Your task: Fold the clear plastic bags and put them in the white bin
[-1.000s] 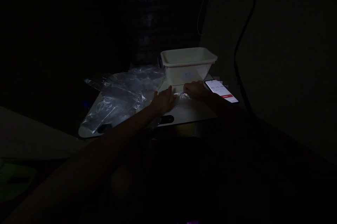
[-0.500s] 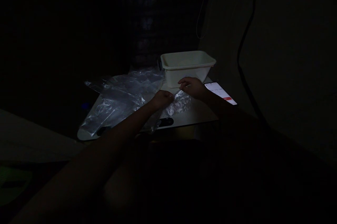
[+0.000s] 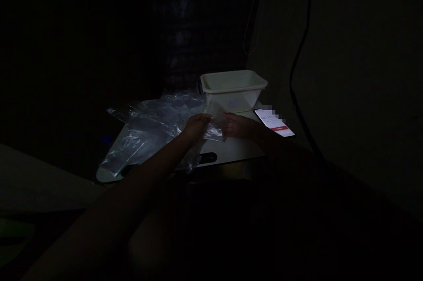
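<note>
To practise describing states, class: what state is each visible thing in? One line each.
left hand, pinching held plastic
right hand, at the plastic's right side; grip unclear
held plastic, crinkled
loose plastic, spread, overlapping
bin, upright, lidless
phone, face up, screen lit
table, partly covered

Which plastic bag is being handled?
The bag between the left hand and right hand, in front of the white tub; the other bags lie spread to the left.
</note>
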A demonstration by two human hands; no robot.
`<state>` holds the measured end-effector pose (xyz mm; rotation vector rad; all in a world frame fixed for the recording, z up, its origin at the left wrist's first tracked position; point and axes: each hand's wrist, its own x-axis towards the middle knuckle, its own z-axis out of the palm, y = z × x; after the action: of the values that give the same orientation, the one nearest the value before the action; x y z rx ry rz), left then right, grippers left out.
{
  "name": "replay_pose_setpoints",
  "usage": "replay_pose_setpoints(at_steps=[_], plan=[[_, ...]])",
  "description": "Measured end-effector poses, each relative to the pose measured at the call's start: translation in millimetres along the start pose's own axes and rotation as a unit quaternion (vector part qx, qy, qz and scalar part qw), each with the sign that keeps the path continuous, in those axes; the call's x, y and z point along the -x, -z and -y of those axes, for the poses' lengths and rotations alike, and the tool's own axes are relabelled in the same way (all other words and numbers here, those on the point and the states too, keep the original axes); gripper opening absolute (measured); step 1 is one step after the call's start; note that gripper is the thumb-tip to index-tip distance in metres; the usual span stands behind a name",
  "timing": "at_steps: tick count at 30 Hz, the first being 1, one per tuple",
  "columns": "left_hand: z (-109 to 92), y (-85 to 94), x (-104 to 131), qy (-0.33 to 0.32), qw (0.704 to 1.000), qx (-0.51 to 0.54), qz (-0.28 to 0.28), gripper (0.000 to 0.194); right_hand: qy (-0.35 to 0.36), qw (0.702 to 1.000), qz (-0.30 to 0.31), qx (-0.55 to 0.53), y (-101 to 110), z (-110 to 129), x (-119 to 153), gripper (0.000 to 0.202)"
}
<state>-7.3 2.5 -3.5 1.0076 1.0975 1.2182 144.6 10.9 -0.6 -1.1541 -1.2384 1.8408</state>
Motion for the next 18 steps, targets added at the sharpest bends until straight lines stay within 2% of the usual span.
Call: replay_pose_setpoints(at_steps=[3,8,13,18], plan=[[0.6,0.5,-1.1,0.003,1.000,0.014,-0.007,0.009,0.032,0.999,-0.003,0.042,-7.1,-3.3,-5.4,0.012],[1.4,4.9,0.7,0.041,0.999,-0.003,0.031,0.004,0.079,0.993,-0.057,0.063,-7.0,-5.2,-6.4,0.004],[1.2,3.6,5.1,0.054,0.998,-0.021,0.034,0.005,0.080,0.995,-0.044,0.026,-4.8,-3.7,0.5,0.005],[1.9,1.7,4.6,0.039,0.999,-0.024,0.025,0.011,0.095,0.988,-0.057,0.106,-3.8,-6.8,-2.4,0.010]])
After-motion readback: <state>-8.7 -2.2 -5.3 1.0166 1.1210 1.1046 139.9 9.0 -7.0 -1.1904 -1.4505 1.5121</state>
